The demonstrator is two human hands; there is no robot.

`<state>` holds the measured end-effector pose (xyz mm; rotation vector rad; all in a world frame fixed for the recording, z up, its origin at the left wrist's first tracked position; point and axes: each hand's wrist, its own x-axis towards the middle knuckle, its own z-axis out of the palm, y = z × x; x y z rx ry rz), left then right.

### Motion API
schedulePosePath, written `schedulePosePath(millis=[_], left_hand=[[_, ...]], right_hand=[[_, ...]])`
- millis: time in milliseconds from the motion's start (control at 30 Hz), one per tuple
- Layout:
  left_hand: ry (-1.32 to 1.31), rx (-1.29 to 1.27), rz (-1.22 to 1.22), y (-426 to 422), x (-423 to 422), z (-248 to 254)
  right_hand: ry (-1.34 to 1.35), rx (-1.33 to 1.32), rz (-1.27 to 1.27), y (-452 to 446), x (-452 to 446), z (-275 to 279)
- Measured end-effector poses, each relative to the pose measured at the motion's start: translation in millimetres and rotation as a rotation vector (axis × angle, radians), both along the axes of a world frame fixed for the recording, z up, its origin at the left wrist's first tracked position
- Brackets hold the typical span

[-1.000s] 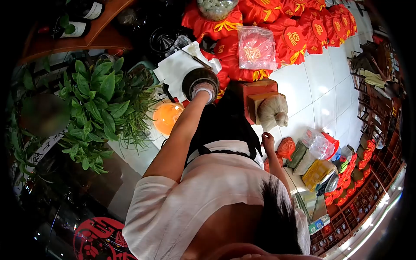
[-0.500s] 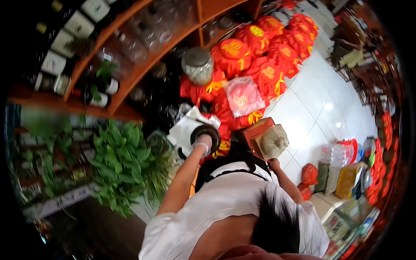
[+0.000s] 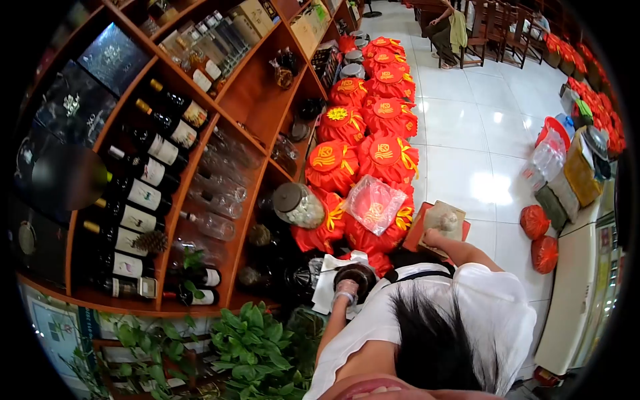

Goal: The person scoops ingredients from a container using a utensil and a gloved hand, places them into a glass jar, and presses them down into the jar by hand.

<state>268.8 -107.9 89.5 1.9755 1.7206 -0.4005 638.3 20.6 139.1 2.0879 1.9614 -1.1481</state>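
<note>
My left hand (image 3: 346, 291), in a clear plastic glove, is at the rim of a dark round vessel (image 3: 360, 277). Its fingertips are partly hidden there, but the fingers look curled on the rim. White paper or cloth (image 3: 325, 283) lies beside the vessel. Over on the right, my right hand (image 3: 435, 238) is closed at the near edge of a tan cloth-like bundle (image 3: 445, 219), which rests on a red-and-brown box (image 3: 417, 230). The small size leaves the exact grip unclear.
Red cloth-covered jars (image 3: 388, 157) stand in rows ahead, one under a plastic-wrapped red packet (image 3: 375, 205). A lidded glass jar (image 3: 298, 205) is beside them. Wooden shelves (image 3: 257, 87) with bottles and leafy plants (image 3: 250, 347) are on the left. Red bags (image 3: 543, 255) sit right.
The view has turned and shifted, showing more shelves and floor. My right hand has moved up to the tan bundle's edge. My left hand stays at the dark vessel.
</note>
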Motion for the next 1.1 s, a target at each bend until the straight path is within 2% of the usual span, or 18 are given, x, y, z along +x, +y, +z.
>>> schedulePosePath(millis=[33,67,133,200,267,333,433,500,533,600,633,767,833,967,1000,1033,1067,1100], left_hand=[[0.067,0.025,-0.184,3,-7,-16],[0.075,0.023,-0.190,7,-8,-9],[0.349,-0.049,-0.547,11,5,19],[0.336,-0.041,-0.516,12,3,38],[0.117,0.019,-0.439,16,-2,47],[0.255,-0.009,-0.500,16,2,46],[0.169,-0.069,-0.386,17,1,39],[0.124,-0.095,-0.326,13,1,30],[0.111,-0.101,-0.326,14,-1,28],[0.094,-0.118,-0.296,14,-2,20],[0.073,-0.129,-0.256,12,-3,14],[-0.004,-0.165,-0.092,13,-8,0],[0.113,-0.056,-0.582,15,-10,5],[0.179,-0.124,-0.584,14,-4,1],[0.054,-0.196,-0.234,11,-3,-1],[-0.071,-0.260,0.117,12,3,25],[-0.098,-0.293,0.231,12,10,51],[-0.070,-0.284,0.147,14,11,53]], right_hand=[[0.013,0.005,-0.008,2,1,4],[-0.005,0.045,0.024,0,3,5],[-0.022,0.060,0.062,-5,7,2],[0.049,0.031,0.043,-8,13,-3],[0.054,0.031,-0.014,-12,20,-13],[0.031,0.047,-0.068,-18,25,-6],[0.032,0.063,-0.114,-29,29,-8],[-0.013,0.366,-0.172,-37,32,-28],[-0.013,0.370,-0.172,-37,35,-28],[-0.033,-0.015,-0.174,-37,31,12],[-0.042,-0.088,-0.161,-36,29,18],[-0.063,-0.088,-0.094,-28,27,-4],[-0.068,-0.075,-0.078,-25,28,-9],[-0.056,-0.059,-0.076,-24,31,-17],[-0.051,-0.052,-0.086,-25,32,-20],[-0.041,-0.044,-0.094,-25,32,-22],[-0.031,-0.036,-0.101,-26,32,-25],[-0.015,-0.024,-0.123,-26,33,-28]])
